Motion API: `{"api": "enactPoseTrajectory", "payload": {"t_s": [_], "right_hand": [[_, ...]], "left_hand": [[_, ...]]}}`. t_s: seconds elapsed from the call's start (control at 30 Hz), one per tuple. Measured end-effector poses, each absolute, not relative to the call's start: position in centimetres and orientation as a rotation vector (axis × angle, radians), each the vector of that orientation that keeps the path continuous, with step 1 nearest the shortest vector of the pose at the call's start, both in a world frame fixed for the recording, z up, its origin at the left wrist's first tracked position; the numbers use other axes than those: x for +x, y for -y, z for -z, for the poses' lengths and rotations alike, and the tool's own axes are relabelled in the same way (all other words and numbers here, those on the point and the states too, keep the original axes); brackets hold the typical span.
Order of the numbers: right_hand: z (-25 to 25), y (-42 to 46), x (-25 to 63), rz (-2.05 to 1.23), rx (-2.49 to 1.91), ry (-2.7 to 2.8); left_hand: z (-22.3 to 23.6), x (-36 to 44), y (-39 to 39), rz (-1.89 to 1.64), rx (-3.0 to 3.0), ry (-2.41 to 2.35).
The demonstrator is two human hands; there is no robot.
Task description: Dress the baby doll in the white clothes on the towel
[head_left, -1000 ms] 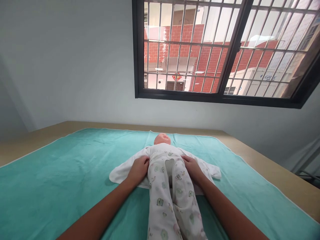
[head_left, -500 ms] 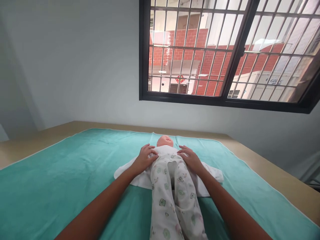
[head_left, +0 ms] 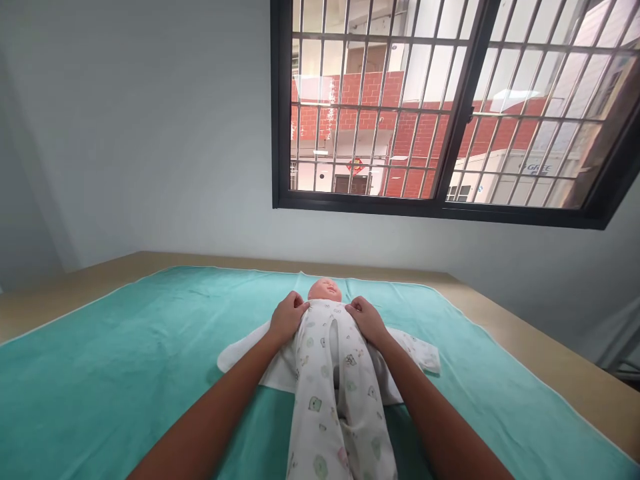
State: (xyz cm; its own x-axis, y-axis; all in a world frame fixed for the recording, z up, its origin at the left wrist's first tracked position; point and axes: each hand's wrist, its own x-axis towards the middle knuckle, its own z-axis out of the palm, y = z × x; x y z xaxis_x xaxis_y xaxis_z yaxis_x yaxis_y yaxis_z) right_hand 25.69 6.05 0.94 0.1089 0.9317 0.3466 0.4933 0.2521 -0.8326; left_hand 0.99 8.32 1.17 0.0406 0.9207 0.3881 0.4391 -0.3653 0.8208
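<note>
A baby doll [head_left: 325, 290] lies on its back, its head at the far side. Printed white baby trousers [head_left: 320, 373] cover its body up to the chest, with legs stretching toward me. Under them, a white top [head_left: 277, 373] spreads its sleeves out to both sides. My left hand [head_left: 289, 317] is closed on the trousers' waistband at its left edge. On the other side, my right hand [head_left: 367, 320] pinches the waistband's right edge. The doll's own arms and legs are hidden by the clothes.
A green cloth [head_left: 125, 347] with a pale edge is spread over the wooden table [head_left: 550, 360]. Behind stands a grey-white wall [head_left: 150, 133] with a dark-framed, barred window [head_left: 360, 203] at the right.
Both hands have gone from loosely spread fingers to gripping the waistband. The trousers' top edge has moved up the doll's chest, closer to its head. The view has tilted slightly.
</note>
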Motion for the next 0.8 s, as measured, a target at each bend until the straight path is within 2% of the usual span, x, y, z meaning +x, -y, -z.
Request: {"api": "enactPoseTrajectory", "payload": {"t_s": [0.17, 0.33, 0.57, 0.8], "right_hand": [[1.2, -6.3, 25.0, -0.499, -1.369, 1.418], [0.3, -4.6, 24.6, -0.503, -1.251, 1.398], [-1.8, -0.3, 24.2, -0.798, -1.082, 1.669], [-2.1, 3.2, 23.8, -0.751, -1.111, 1.745]], "left_hand": [[0.2, 1.1, -7.1, -1.434, 1.898, -1.368], [-0.7, 1.5, -3.9, -1.447, 2.060, -1.207], [-0.9, 0.8, -1.0, -1.183, 2.048, -1.050], [-0.9, 0.1, 1.8, -0.968, 2.266, -0.965]]}}
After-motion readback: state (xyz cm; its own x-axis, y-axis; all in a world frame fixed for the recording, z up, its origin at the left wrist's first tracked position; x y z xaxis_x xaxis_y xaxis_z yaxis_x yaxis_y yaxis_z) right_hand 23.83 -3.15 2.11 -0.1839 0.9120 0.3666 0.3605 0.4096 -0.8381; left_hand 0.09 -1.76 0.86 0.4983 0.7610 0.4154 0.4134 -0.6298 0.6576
